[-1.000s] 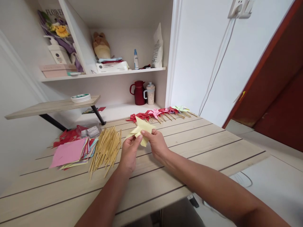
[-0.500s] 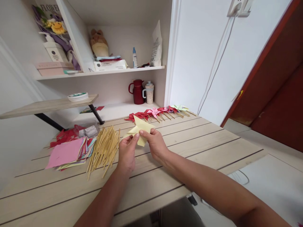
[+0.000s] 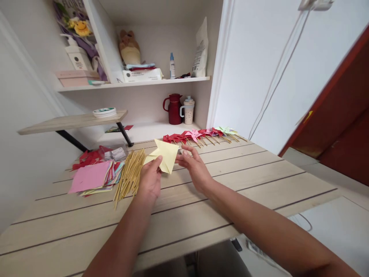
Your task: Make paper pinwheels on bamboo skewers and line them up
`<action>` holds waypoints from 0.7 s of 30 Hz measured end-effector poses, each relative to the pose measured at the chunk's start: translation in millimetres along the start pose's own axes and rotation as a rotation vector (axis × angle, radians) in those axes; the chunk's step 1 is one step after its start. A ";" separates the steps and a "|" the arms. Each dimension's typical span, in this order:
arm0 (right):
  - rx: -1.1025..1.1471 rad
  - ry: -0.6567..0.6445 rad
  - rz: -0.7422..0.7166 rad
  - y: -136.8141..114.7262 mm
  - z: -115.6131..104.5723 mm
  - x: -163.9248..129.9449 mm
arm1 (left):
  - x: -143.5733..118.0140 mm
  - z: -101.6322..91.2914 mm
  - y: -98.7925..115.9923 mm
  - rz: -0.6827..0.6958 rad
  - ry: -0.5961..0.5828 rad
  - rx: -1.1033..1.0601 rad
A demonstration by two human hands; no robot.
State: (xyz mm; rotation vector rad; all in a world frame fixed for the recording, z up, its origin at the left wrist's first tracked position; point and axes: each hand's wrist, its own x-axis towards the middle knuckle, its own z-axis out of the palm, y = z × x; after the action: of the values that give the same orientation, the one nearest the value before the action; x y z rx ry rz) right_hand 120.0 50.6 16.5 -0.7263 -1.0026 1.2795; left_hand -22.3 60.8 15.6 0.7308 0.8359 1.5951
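Observation:
A pale yellow paper pinwheel (image 3: 165, 154), partly folded with pointed corners, is pinched in my left hand (image 3: 150, 179), thumb on top of the paper. Just to its right is my right hand (image 3: 196, 167), its fingers apart and their tips close to the paper's right edge. Whether those fingertips touch the paper I cannot tell. Left of my left hand lies a heap of thin wooden sticks (image 3: 131, 173). Beside the sticks is a stack of coloured paper squares (image 3: 90, 177), pink on top.
Finished pinwheels on sticks (image 3: 193, 134), red, pink and green, line the table's back edge. Behind them stand a dark red jug (image 3: 174, 109) and a speckled cup (image 3: 189, 111). A small raised wooden shelf (image 3: 72, 121) sits at the left, near a clear plastic packet (image 3: 117, 154).
My right hand has let go of the yellow paper and moved slightly right, its fingers opening. The paper has turned in my left hand. The view has shifted a little.

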 end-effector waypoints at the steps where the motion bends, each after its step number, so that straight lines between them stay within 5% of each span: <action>1: -0.061 -0.042 -0.053 -0.6 -2.0 -0.7 | 2.4 -2.6 3.7 -0.010 0.006 -0.025; 9: -0.626 -0.241 -0.521 4.5 -6.9 -4.5 | 5.3 -10.5 17.4 -0.024 0.026 -0.140; 21: -0.792 -0.160 -0.650 5.0 -12.1 1.8 | -0.4 -6.6 10.5 -0.048 -0.075 -0.125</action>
State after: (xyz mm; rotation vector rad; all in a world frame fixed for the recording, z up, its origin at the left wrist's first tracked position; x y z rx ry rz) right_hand 128.8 54.3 7.3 -0.7876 -1.7351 0.3484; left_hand -33.4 58.4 20.7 0.6722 0.6876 1.5527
